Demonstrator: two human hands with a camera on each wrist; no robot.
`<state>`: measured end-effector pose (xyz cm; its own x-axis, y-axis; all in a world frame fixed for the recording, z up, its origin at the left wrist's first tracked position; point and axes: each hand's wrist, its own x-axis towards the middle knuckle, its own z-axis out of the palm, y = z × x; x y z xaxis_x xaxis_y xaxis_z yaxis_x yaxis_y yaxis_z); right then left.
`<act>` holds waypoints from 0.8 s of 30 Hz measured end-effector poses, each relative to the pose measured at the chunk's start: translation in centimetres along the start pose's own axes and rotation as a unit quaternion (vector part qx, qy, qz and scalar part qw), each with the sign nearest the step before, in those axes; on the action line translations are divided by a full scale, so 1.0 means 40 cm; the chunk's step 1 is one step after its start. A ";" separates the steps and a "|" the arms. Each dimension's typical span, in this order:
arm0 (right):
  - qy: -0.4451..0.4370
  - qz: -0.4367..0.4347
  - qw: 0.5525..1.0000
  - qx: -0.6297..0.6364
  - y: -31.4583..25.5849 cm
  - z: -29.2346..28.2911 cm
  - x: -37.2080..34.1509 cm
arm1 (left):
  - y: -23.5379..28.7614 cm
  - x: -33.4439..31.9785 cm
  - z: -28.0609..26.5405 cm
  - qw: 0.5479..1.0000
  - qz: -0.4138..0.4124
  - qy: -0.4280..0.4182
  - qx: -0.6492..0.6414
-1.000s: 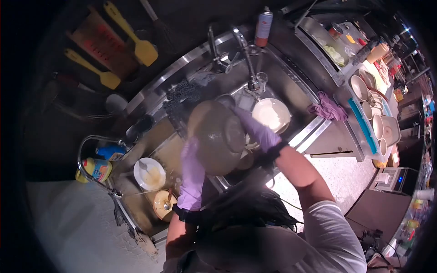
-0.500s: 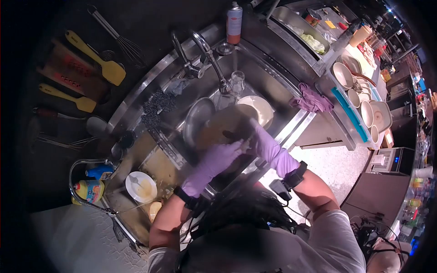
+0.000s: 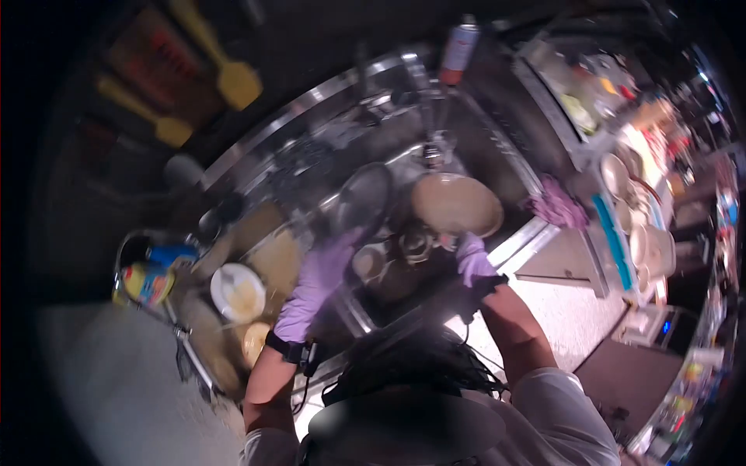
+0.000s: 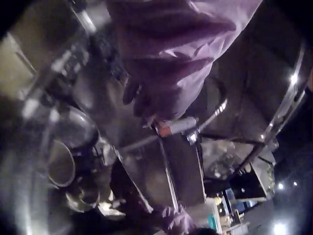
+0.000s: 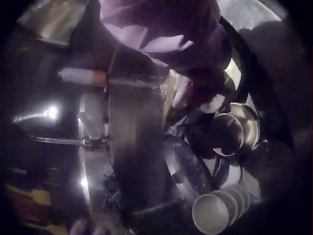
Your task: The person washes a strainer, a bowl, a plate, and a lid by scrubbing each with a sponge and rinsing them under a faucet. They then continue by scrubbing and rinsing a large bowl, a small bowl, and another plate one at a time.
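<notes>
In the sink, my gloved right hand [image 3: 472, 262] grips the near rim of a large beige bowl [image 3: 457, 203], which tilts to face me. Blur softens the fingertips there. The purple-gloved left hand [image 3: 326, 272] hovers over the divider between the basins, its fingers loosely bent and holding nothing in the left wrist view. A round metal pan [image 3: 365, 200] leans just past its fingertips. Between the hands sit a stack of small cups [image 5: 220, 211] and a pot-like round vessel [image 3: 416, 247].
In the left basin lie a white plate [image 3: 238, 293] with food remains and a small tan bowl [image 3: 256, 342]. A faucet [image 3: 432, 151] hangs over the sink. A purple cloth [image 3: 558, 203] drapes the right edge, beside a bin of dishes [image 3: 651, 256]. A spray can [image 3: 460, 50] stands behind.
Both hands held the large bowl over the middle of the sink. It has moved right, over where a cream bowl stood. The left hand has let go and drawn left.
</notes>
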<state>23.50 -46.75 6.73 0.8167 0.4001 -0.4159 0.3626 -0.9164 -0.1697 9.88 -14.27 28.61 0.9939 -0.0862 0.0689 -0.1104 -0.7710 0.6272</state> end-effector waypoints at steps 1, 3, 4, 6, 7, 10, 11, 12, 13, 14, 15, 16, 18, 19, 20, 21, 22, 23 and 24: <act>-0.006 -0.008 0.998 -0.069 0.008 0.022 0.000 | -0.037 -0.056 -0.038 0.996 -0.080 0.007 -0.046; -0.029 -0.041 0.975 -0.214 0.027 0.064 -0.008 | -0.127 -0.208 -0.095 0.976 -0.196 0.046 -0.084; -0.047 -0.063 0.950 -0.301 0.040 0.082 -0.009 | -0.191 -0.296 -0.101 0.969 -0.224 0.071 -0.079; -0.065 -0.110 0.888 -0.442 0.040 0.109 -0.005 | -0.318 -0.497 -0.117 0.897 -0.329 0.112 -0.274; 0.023 -0.177 0.918 -0.355 0.067 0.148 0.004 | -0.389 -0.605 -0.137 0.845 -0.377 0.138 -0.353; -0.087 -0.129 0.951 -0.269 -0.030 0.075 -0.021 | -0.442 -0.798 -0.213 0.699 -0.569 0.180 -0.393; -0.062 -0.192 0.912 -0.356 -0.015 0.093 -0.014 | -0.469 -0.860 -0.220 0.667 -0.573 0.205 -0.430; -0.036 -0.252 0.863 -0.436 -0.006 0.109 -0.012 | -0.460 -0.885 -0.220 0.649 -0.570 0.239 -0.443; -0.043 -0.267 0.867 -0.418 -0.027 0.075 -0.020 | -0.460 -0.906 -0.218 0.631 -0.564 0.272 -0.458; -0.050 -0.281 0.871 -0.400 -0.046 0.042 -0.027 | -0.465 -0.926 -0.219 0.612 -0.557 0.303 -0.472; -0.051 -0.264 0.874 -0.404 -0.061 0.032 -0.023 | -0.483 -0.948 -0.215 0.641 -0.537 0.277 -0.474; -0.053 -0.246 0.877 -0.408 -0.079 0.021 -0.026 | -0.512 -0.970 -0.212 0.668 -0.516 0.250 -0.474; 0.018 -0.331 0.854 -0.400 -0.120 -0.044 -0.060 | -0.570 -0.990 -0.225 0.712 -0.525 0.204 -0.419; 0.053 -0.370 0.839 -0.394 -0.147 -0.070 -0.076 | -0.606 -0.987 -0.240 0.726 -0.554 0.184 -0.363; 0.052 -0.371 0.860 -0.346 -0.174 -0.083 -0.086 | -0.637 -0.981 -0.259 0.738 -0.580 0.163 -0.305; 0.029 -0.277 0.956 -0.090 -0.203 -0.093 -0.103 | -0.668 -0.975 -0.280 0.785 -0.560 0.124 -0.235; 0.005 -0.160 0.972 0.174 -0.261 -0.125 -0.136 | -0.694 -0.962 -0.305 0.825 -0.535 0.084 -0.164; 0.055 -0.145 0.961 0.229 -0.323 -0.160 -0.172 | -0.731 -0.951 -0.316 0.853 -0.509 0.060 -0.098; 0.036 -0.136 0.976 0.167 -0.327 -0.158 -0.140 | -0.763 -0.942 -0.323 0.865 -0.496 0.050 -0.058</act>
<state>17.02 -36.93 16.93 0.7442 0.6178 -0.2538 0.4134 -0.7245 -0.5515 -24.19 20.64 16.89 0.5953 0.6413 -0.4842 0.7917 -0.3650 0.4899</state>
